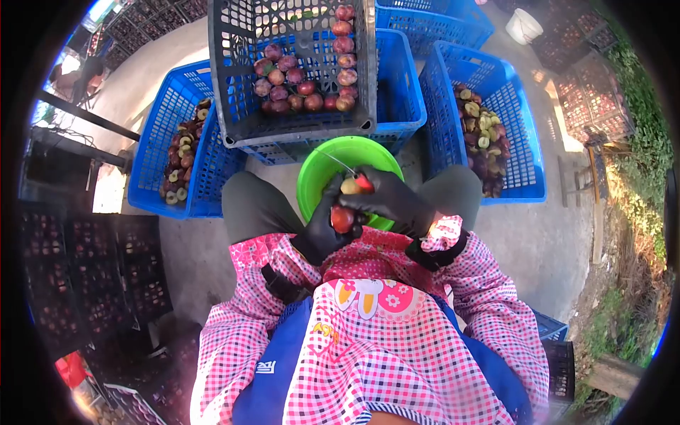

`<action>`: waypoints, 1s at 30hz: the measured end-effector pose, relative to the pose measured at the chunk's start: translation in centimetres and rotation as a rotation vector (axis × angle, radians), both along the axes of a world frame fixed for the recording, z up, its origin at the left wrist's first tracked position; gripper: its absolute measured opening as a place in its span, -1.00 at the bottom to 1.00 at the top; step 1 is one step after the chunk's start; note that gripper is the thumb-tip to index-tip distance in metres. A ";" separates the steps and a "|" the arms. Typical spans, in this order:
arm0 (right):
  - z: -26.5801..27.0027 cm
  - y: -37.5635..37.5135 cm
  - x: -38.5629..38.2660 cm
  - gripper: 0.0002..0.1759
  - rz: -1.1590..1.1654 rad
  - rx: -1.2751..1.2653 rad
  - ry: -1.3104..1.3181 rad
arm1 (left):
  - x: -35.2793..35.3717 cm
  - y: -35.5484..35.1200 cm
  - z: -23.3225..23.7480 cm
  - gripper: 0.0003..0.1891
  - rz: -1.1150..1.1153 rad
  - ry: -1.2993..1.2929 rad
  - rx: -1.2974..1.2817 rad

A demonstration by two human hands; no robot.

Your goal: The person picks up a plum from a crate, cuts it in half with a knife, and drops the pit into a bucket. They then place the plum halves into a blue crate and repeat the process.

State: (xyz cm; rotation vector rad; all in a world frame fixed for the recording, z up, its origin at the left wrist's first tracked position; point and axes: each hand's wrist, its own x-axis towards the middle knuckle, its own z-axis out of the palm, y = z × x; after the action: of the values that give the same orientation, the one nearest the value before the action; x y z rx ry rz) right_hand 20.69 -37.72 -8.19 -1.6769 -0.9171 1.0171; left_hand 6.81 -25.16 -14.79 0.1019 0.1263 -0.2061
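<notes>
Both my hands wear black gloves and meet above the green basin [308,185] between my knees. My left hand [322,227] is closed round a dark red plum [342,219]. In my right hand [397,202] is a small tool with a red handle [363,182] and a thin metal shaft that points up and left. A yellowish fruit [350,186] lies between the hands, against the red handle. Just beyond the basin, a black crate [297,133] tilts toward me with several whole plums [306,88] inside.
Blue crates with cut fruit stand at the left [159,142] and right [524,142]. More blue crates [404,78] are behind the black one. Stacked dark crates [95,262] stand at the far left. A white bucket [523,26] is at the upper right.
</notes>
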 end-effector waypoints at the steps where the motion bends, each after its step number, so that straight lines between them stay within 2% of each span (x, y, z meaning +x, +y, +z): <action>1: 0.1 0.0 -0.3 -0.47 -0.014 0.090 -0.013 | 0.1 -0.3 1.5 -0.47 0.004 0.129 0.108; 2: 0.4 0.0 -0.2 -0.47 -0.012 0.096 -0.014 | 0.3 -0.5 3.8 -0.47 0.009 0.257 0.217; 3: 0.9 -0.2 0.1 -0.47 -0.141 0.208 0.057 | 0.8 -0.8 9.8 -0.45 0.049 0.478 0.457; 4: 1.6 -0.6 0.7 -0.46 -0.271 0.317 0.128 | 0.5 0.9 9.3 -0.44 0.172 0.456 0.750; 5: 3.4 -2.3 2.2 -0.56 -0.410 0.043 -0.092 | -0.6 4.2 8.4 -0.42 0.294 0.428 1.039; 6: 5.7 -3.7 3.9 -0.63 -0.515 0.154 -0.482 | -2.7 9.1 7.7 -0.42 0.403 0.452 1.514; 7: 7.9 -5.5 5.9 -0.63 -0.572 0.171 -0.665 | -6.2 17.9 1.1 -0.44 0.766 0.298 1.834; 8: 8.9 -8.1 8.3 -0.61 -0.587 0.125 -0.813 | -4.7 16.9 12.1 -0.50 0.639 0.836 1.724; 10: 7.3 -13.2 13.3 -0.61 -0.723 0.062 -0.854 | -6.4 24.5 12.3 -0.53 0.896 0.702 2.603; 11: 8.3 -13.5 13.3 -0.62 -0.809 0.029 -0.806 | -4.6 24.4 13.0 -0.53 0.896 0.691 2.606; 13: 8.7 -14.4 13.2 -0.66 -0.901 0.061 -0.688 | -0.6 22.8 13.9 -0.56 0.873 0.433 2.831; 15: 6.0 -16.0 14.2 -0.67 -0.875 -0.025 -0.685 | 6.0 18.9 13.4 -0.63 0.466 0.351 2.135; 16: 4.6 -16.7 14.4 -0.69 -0.848 -0.108 -0.682 | 9.0 19.8 11.5 -0.65 0.363 -0.090 2.458; 17: 3.7 -16.6 14.0 -0.69 -0.848 -0.003 -0.696 | 12.1 20.7 8.4 -0.66 0.232 -0.591 2.709; 18: 3.5 -16.5 13.5 -0.68 -0.910 -0.087 -0.635 | 15.2 21.2 5.0 -0.68 0.163 -0.783 2.830; 19: 2.1 -17.7 13.8 -0.67 -0.844 -0.118 -0.771 | 17.4 21.0 2.9 -0.68 0.085 -0.985 2.938; 20: 1.3 -18.6 13.9 -0.67 -0.774 -0.151 -0.905 | 18.6 19.5 4.3 -0.68 0.082 -0.995 2.936; 22: 0.8 -20.1 13.3 -0.68 -0.849 -0.211 -0.802 | 20.7 16.3 9.0 -0.54 -0.828 -0.513 2.990; 24: 1.6 -20.7 12.3 -0.69 -0.923 -0.274 -0.699 | 22.4 13.9 12.4 -0.38 -1.667 0.042 2.727; 25: 2.4 -20.5 11.7 -0.71 -1.027 -0.325 -0.551 | 23.4 13.9 11.2 -0.42 -1.616 0.047 2.721; 26: 2.8 -20.4 11.5 -0.73 -1.125 -0.370 -0.398 | 24.4 14.6 8.9 -0.46 -1.470 -0.021 2.735; 28: 2.5 -20.9 11.5 -0.74 -1.136 -0.343 -0.384 | 26.3 15.6 4.3 -0.53 -1.210 -0.168 2.704; 30: 2.3 -21.2 11.4 -0.75 -1.140 -0.315 -0.368 | 27.0 16.3 1.7 -0.59 -1.088 -0.223 2.659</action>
State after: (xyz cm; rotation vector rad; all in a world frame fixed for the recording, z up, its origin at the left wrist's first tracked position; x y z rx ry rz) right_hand 32.10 -58.94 -5.87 -2.2316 0.1025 0.0610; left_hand 33.82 -8.82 -13.06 2.8809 0.0215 -0.9850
